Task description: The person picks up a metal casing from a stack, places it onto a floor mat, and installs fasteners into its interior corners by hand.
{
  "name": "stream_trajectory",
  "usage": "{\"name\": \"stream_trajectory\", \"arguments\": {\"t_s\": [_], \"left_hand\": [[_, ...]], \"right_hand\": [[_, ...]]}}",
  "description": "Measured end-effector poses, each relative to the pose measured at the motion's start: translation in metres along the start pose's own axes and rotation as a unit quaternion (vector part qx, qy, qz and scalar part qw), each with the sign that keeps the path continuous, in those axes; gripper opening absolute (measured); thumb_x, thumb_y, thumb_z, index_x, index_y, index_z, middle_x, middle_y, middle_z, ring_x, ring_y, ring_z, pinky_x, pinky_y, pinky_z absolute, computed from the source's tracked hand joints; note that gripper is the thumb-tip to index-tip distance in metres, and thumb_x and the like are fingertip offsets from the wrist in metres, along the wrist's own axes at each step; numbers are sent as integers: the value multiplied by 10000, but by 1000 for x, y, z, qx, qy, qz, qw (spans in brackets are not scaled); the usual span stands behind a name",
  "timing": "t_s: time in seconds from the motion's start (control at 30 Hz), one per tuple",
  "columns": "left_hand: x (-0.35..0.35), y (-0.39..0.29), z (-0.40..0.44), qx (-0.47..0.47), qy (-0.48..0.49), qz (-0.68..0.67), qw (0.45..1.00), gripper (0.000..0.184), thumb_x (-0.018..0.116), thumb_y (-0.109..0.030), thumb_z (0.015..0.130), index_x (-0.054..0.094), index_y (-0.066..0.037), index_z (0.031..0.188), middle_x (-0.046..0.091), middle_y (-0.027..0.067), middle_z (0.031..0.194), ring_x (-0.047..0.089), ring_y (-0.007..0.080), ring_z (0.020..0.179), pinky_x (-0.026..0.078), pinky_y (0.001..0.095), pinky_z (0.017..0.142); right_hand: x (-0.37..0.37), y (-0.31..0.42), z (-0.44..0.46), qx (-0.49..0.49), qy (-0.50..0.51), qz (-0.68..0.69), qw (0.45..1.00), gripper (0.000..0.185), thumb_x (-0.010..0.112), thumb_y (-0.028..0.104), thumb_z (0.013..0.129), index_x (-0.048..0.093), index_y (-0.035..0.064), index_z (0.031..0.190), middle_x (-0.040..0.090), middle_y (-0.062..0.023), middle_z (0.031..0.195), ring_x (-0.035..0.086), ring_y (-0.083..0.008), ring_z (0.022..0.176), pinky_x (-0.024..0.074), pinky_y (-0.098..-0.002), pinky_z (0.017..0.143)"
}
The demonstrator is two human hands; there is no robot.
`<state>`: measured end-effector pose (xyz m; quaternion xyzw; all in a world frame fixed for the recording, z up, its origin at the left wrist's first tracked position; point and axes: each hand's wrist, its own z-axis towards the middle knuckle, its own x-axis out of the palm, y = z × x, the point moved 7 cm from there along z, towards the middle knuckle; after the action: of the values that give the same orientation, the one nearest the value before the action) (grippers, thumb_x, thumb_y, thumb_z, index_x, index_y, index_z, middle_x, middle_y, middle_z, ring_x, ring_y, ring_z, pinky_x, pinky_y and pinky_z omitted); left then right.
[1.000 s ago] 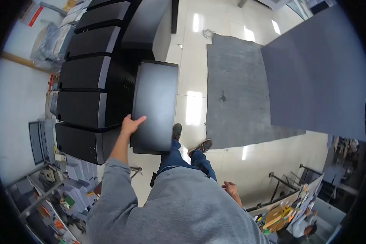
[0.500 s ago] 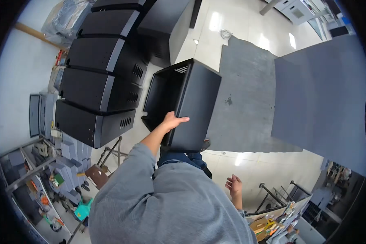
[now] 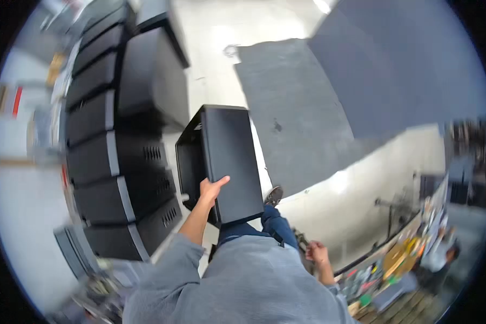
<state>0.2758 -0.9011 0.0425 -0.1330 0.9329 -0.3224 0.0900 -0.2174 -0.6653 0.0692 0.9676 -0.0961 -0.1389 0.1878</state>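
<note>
My left hand [image 3: 211, 191] is closed over the long edge of a black open-sided metal cabinet [image 3: 232, 162]. The thumb rests on its flat outer panel and the fingers reach into the hollow side. The cabinet is tilted close to my legs. At my right side hangs my right hand [image 3: 317, 252], loosely curled with nothing visible in it, apart from the cabinet and slightly blurred.
Similar black cabinets [image 3: 94, 156] stand in a row on the left, some with vent slots. A grey mat [image 3: 291, 113] covers the floor ahead, beside a large grey-blue sheet [image 3: 399, 65]. A cluttered workbench [image 3: 394, 264] is at the lower right; a person [image 3: 440, 256] is beyond it.
My view has turned and shifted, with the mat and sheet now farther left. The left hand keeps its hold on the cabinet. The right hand's fingers look more curled, and my foot shows more.
</note>
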Motion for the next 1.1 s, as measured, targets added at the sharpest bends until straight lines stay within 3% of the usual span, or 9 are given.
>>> {"name": "stream_trajectory", "arguments": {"t_s": [0.07, 0.13, 0.33, 0.53, 0.77, 0.83, 0.97, 1.07, 1.1], "left_hand": [[1, -12, -2, 14, 18, -9, 1000, 690, 857, -286, 697, 546, 114, 1166, 638, 202, 1104, 641, 271, 984, 526, 391, 841], [7, -34, -14, -15, 1, 55, 998, 702, 807, -348, 763, 524, 121, 1201, 623, 212, 1134, 629, 274, 1014, 519, 388, 858], [82, -56, -30, -41, 16, 78, 996, 804, 661, -523, 859, 463, 147, 1258, 609, 242, 1163, 629, 304, 1040, 527, 428, 872], [172, -57, -44, -45, 53, 96, 993, 819, 674, -494, 860, 420, 169, 1270, 578, 264, 1201, 618, 332, 1067, 525, 435, 890], [263, -69, -34, -80, 146, 133, 977, 845, 678, -552, 830, 464, 150, 1249, 592, 269, 1187, 636, 351, 1037, 532, 508, 852], [283, -66, -34, -87, 153, 150, 973, 897, 669, -588, 818, 445, 159, 1260, 587, 273, 1193, 629, 360, 1051, 529, 523, 859], [326, -59, -40, -73, 170, 132, 974, 920, 630, -626, 824, 428, 140, 1292, 570, 268, 1229, 615, 362, 1080, 521, 523, 881], [361, -55, -43, -108, 189, 114, 969, 875, 584, -653, 839, 462, 79, 1303, 564, 228, 1271, 596, 336, 1120, 494, 498, 937], [373, -53, -40, -123, 204, 96, 967, 847, 552, -660, 853, 478, 52, 1307, 550, 211, 1304, 574, 331, 1159, 473, 503, 963]], "right_hand": [[-3, -26, 16, 23, 10, 4, 1000, 267, 567, 232, 944, 540, 23, 1109, 614, -109, 804, 579, -170, 557, 482, -306, 436], [2, -23, 12, -6, -10, -7, 1000, 229, 590, 206, 934, 579, -3, 1027, 581, -81, 733, 582, -154, 568, 446, -291, 426], [0, -34, 10, 46, -23, 30, 998, 243, 607, 204, 909, 636, 16, 1061, 666, -89, 853, 607, -136, 577, 522, -267, 498], [-34, -40, 39, 16, -45, 101, 994, 257, 620, 190, 895, 630, 10, 1078, 665, -99, 839, 611, -144, 540, 522, -276, 455], [-33, 3, 62, -62, -27, 139, 988, 564, 730, 185, 831, 490, -59, 1279, 668, -115, 824, 584, -134, 522, 475, -252, 447], [-25, 31, 63, -94, 23, 138, 986, 731, 781, 195, 790, 405, -27, 1376, 676, -153, 959, 623, -163, 618, 524, -272, 546], [-22, 120, 37, -235, -20, 104, 966, 1031, 872, 218, 680, 254, 64, 1490, 607, -179, 1206, 601, -253, 1059, 536, -346, 839], [-31, 180, 16, -476, -100, -26, 874, 1011, 881, 204, 665, 296, 52, 1475, 604, -172, 1227, 553, -242, 1152, 508, -328, 899], [-34, 182, 23, -445, -100, 20, 890, 985, 880, 197, 665, 321, 47, 1462, 602, -170, 1235, 551, -236, 1156, 493, -328, 922]]}}
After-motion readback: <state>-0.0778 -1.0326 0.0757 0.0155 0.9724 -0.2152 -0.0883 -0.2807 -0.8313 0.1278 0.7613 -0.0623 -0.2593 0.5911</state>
